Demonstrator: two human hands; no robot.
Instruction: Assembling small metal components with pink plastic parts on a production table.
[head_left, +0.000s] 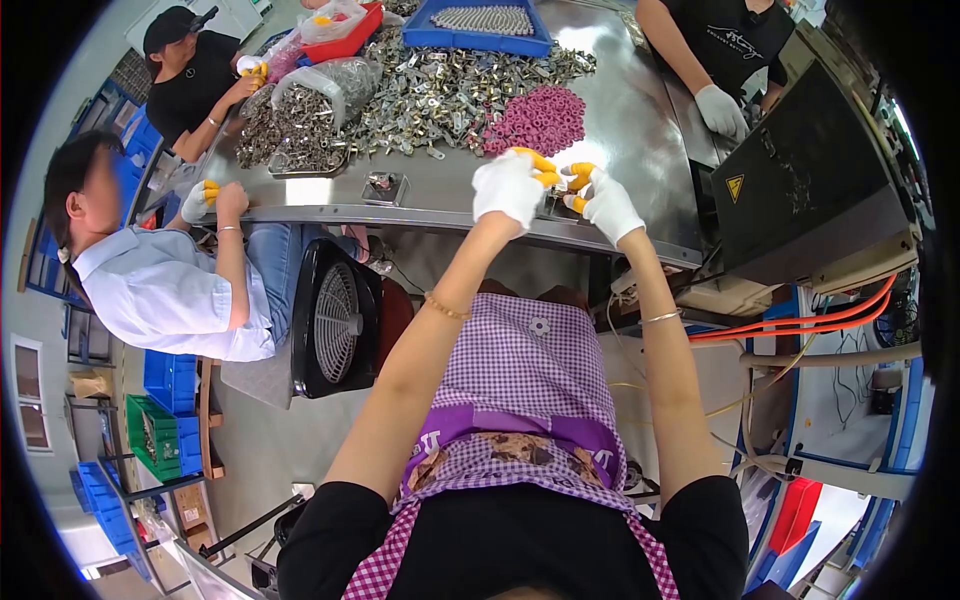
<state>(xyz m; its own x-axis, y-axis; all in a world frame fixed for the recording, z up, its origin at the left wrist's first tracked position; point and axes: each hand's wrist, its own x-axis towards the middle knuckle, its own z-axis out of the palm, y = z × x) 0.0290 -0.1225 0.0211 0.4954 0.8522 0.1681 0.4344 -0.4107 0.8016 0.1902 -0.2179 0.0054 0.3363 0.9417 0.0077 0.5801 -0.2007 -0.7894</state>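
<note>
Both my hands wear white gloves with yellow fingertips and meet over the near edge of the metal worktable. My left hand is closed, with bent fingers pointing to the right. My right hand faces it, its fingertips pinched together. Whatever they grip is too small and covered to make out. Between and below the fingers, a small metal block partly shows at the table edge. Just beyond my hands lies a heap of pink ring-shaped pieces, beside a wide pile of small metal parts.
A blue tray of pale parts and a red tray stand at the back. Left of my hands sits a small metal fixture. A black machine box rises at right. Co-workers sit at left and far right; a black fan stands below.
</note>
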